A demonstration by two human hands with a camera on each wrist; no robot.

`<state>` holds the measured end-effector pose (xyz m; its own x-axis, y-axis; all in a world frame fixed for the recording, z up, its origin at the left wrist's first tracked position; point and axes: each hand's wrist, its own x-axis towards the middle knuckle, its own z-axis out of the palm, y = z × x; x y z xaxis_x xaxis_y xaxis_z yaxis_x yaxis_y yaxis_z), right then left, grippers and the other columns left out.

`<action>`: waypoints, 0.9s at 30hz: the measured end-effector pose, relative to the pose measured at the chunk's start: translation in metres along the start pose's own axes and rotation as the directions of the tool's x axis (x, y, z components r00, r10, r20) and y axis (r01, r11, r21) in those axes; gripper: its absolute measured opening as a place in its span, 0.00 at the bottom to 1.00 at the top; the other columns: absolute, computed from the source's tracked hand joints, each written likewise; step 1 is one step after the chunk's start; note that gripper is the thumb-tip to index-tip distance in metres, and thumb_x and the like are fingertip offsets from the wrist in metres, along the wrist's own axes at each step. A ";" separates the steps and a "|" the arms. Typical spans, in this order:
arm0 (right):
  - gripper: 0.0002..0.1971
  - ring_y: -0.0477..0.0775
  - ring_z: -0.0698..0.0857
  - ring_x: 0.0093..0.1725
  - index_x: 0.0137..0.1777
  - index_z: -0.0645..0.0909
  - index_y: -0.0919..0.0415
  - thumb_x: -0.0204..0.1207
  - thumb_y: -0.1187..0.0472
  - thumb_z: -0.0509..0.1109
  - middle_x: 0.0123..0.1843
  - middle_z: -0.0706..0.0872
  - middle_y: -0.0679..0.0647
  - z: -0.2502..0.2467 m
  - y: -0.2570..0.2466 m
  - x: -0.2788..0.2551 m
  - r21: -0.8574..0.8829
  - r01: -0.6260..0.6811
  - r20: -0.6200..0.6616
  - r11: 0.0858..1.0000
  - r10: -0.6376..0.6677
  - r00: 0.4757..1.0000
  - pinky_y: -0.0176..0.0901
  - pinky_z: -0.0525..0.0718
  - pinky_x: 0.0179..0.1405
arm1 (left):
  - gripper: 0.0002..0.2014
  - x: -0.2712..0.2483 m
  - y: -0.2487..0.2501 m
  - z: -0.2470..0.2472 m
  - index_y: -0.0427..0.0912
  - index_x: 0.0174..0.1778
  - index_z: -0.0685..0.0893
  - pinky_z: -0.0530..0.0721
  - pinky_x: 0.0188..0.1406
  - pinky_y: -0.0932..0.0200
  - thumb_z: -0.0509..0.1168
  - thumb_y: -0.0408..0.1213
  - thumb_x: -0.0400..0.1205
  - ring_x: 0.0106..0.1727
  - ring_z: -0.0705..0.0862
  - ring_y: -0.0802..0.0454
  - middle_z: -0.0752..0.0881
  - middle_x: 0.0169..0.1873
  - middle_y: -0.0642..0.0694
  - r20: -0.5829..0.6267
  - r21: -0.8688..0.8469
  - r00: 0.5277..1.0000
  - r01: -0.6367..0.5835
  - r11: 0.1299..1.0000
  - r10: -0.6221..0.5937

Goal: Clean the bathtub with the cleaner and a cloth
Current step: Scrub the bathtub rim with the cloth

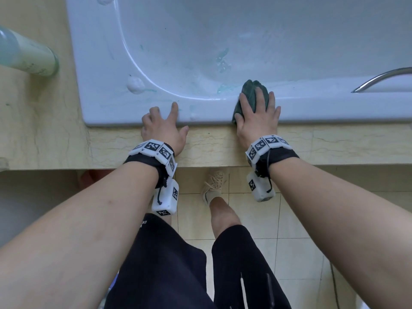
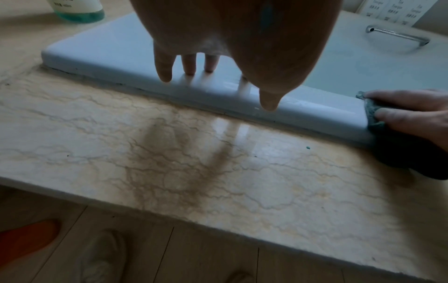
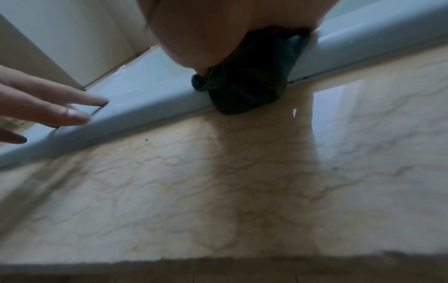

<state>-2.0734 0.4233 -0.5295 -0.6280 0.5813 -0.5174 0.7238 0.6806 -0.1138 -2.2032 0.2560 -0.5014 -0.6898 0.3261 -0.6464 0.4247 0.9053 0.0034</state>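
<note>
The white bathtub fills the top of the head view, with teal cleaner streaks and wet patches inside. On its near rim my right hand presses a dark green cloth flat with spread, straight fingers. The cloth hangs over the rim's outer edge, down to the ledge. My left hand holds nothing and rests its fingertips on the rim, left of the cloth. The cleaner bottle stands on the ledge at far left.
A beige marble ledge runs around the tub. A chrome grab handle sits on the inside wall at right. A blob of foam lies on the rim's left corner. Below the ledge are floor tiles and my shoe.
</note>
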 end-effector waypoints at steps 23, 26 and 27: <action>0.28 0.67 0.40 0.82 0.83 0.51 0.43 0.83 0.45 0.51 0.85 0.43 0.55 0.029 -0.171 -0.008 -0.035 0.043 0.028 0.998 -0.042 0.999 0.69 0.43 0.78 | 0.35 0.040 -0.152 -0.028 0.47 0.84 0.54 0.61 0.76 0.39 0.57 0.56 0.84 0.81 0.54 0.39 0.55 0.81 0.39 -0.032 -0.068 0.999 -0.022 0.997 0.019; 0.29 0.67 0.40 0.82 0.83 0.50 0.42 0.83 0.44 0.52 0.85 0.41 0.53 0.031 -0.204 -0.002 -0.032 0.093 0.048 0.995 -0.091 0.995 0.69 0.42 0.78 | 0.34 0.042 -0.161 -0.030 0.49 0.84 0.54 0.64 0.73 0.40 0.57 0.55 0.84 0.79 0.56 0.39 0.57 0.80 0.40 -0.032 -0.045 0.997 -0.065 0.997 0.064; 0.29 0.67 0.39 0.82 0.83 0.50 0.42 0.83 0.44 0.52 0.85 0.40 0.53 0.032 -0.213 0.000 -0.035 0.104 0.056 0.994 -0.102 0.993 0.69 0.42 0.78 | 0.33 0.043 -0.164 -0.031 0.49 0.84 0.55 0.65 0.72 0.41 0.57 0.55 0.84 0.78 0.57 0.39 0.58 0.79 0.40 -0.036 -0.030 0.996 -0.086 0.996 0.085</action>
<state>-2.2183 0.2640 -0.5321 -0.6818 0.4828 -0.5495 0.6438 0.7527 -0.1375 -2.3203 0.1302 -0.5063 -0.6720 0.4114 -0.6158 0.4645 0.8817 0.0821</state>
